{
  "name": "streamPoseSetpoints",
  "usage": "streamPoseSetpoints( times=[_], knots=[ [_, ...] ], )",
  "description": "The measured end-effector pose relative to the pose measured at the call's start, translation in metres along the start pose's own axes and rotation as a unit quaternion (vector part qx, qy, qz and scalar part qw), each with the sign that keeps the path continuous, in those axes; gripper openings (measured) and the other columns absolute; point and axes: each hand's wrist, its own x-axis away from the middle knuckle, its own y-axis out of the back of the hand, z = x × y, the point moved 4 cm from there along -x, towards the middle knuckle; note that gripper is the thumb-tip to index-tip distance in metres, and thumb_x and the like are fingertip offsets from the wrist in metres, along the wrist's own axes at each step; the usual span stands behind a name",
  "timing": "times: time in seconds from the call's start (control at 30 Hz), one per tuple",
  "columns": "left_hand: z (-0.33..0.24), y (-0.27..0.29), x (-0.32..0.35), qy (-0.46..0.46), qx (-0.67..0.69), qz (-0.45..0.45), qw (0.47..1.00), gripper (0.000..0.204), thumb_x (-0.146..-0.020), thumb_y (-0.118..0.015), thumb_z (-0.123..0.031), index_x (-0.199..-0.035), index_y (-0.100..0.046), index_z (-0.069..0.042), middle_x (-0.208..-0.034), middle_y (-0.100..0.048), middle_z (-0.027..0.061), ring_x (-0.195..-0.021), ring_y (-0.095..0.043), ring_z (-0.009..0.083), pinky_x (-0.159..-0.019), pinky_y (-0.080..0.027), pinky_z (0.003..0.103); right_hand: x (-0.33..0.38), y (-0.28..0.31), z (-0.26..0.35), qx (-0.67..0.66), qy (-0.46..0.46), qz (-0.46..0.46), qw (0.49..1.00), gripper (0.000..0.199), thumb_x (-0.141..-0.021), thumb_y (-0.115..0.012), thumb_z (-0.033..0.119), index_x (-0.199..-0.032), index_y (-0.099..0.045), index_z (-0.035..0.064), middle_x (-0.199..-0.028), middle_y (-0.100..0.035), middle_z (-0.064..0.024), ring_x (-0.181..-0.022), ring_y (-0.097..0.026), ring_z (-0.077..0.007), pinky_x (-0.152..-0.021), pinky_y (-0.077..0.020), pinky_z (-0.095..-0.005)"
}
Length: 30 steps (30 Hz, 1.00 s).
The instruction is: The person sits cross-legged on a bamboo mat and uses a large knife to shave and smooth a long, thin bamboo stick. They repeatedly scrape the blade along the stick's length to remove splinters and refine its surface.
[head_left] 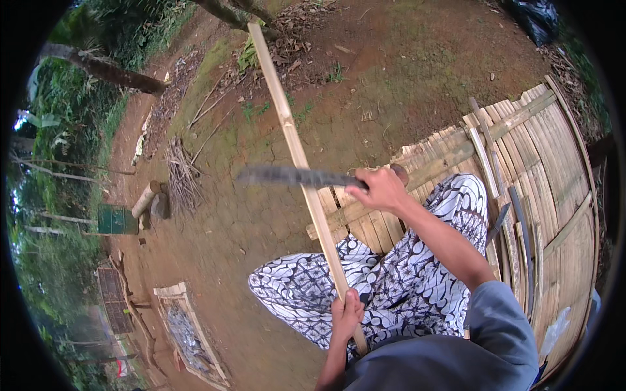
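Closely wrapped around the lower end of a long bamboo strip (295,140), the left hand (347,316) is held low by the lap, its thumb laid along the pale surface. The strip is slanted up and away over the crossed legs, which are covered by trousers (287,287) in a black-and-white scrolling pattern. Farther up, a long dark knife (277,175) is gripped in the right hand (379,189), whose fingers are curled around the handle; a rounded brown butt is left showing behind the fist. The right forearm is stretched forward and inward from a grey-blue sleeve (502,319), bare below the elbow. The blade is blurred and carried crosswise over the strip; whether contact is made cannot be told. To the right, a platform (561,156) of split bamboo slats is seen, with narrow lengths laid on it. Beyond, cracked brown earth (261,212) is exposed, where a bundle of thin sticks (180,171) is heaped near a green container (117,219).
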Motion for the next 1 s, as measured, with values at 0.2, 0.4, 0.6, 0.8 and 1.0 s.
streamPoseSetpoints(
  times=[0.2,0.4,0.6,0.8,1.0],
  knots=[
    [0.005,-0.004,-0.008,0.010,-0.025,0.023,0.999,0.037,-0.103,-0.037,-0.033,-0.075,-0.040,-0.008,-0.057,-0.025,-0.0063,-0.043,-0.025,0.0033,-0.039,-0.021,0.021,0.033,0.008,0.058,-0.072,0.282,0.087,0.953,0.057,-0.078,-0.053,0.069,-0.064,-0.053,0.0131,-0.044,-0.046,-0.0044,-0.043,-0.055,-0.0213,-0.042,-0.0428,-0.0339],
    [0.008,0.010,-0.006,0.018,-0.028,-0.045,0.998,0.037,-0.102,-0.039,-0.033,-0.075,-0.041,-0.008,-0.057,-0.025,-0.0063,-0.044,-0.026,0.0029,-0.038,-0.022,0.021,0.021,0.002,0.044,0.025,0.133,0.253,0.958,0.063,-0.081,-0.051,0.068,-0.074,-0.063,0.0071,-0.058,-0.060,-0.0121,-0.059,-0.064,-0.0285,-0.052,-0.0494,-0.0421],
    [0.004,0.004,-0.002,0.004,-0.035,-0.029,0.999,0.038,-0.102,-0.038,-0.032,-0.073,-0.040,-0.008,-0.056,-0.024,-0.0066,-0.043,-0.025,0.0030,-0.038,-0.023,0.021,-0.010,0.011,-0.005,-0.032,-0.227,0.141,0.963,0.061,-0.088,-0.047,0.060,-0.092,-0.068,0.0032,-0.059,-0.060,-0.0194,-0.065,-0.065,-0.0368,-0.063,-0.0527,-0.0458],
    [0.001,-0.002,-0.007,-0.001,-0.025,0.010,1.000,0.036,-0.102,-0.040,-0.031,-0.077,-0.042,-0.006,-0.056,-0.026,-0.0071,-0.044,-0.027,0.0024,-0.038,-0.023,0.020,0.020,0.002,0.025,-0.080,0.006,0.185,0.980,0.049,-0.079,-0.062,0.055,-0.078,-0.063,0.0058,-0.051,-0.054,-0.0116,-0.046,-0.057,-0.0307,-0.049,-0.0464,-0.0428],
    [0.007,0.009,-0.003,-0.009,-0.014,-0.008,1.000,0.032,-0.102,-0.041,-0.031,-0.081,-0.045,-0.006,-0.056,-0.032,-0.0068,-0.045,-0.030,0.0018,-0.039,-0.024,0.020,0.019,0.011,0.055,-0.031,0.260,0.140,0.955,0.055,-0.075,-0.061,0.064,-0.063,-0.053,0.0108,-0.048,-0.050,-0.0069,-0.046,-0.056,-0.0295,-0.044,-0.0434,-0.0395]
  ],
)
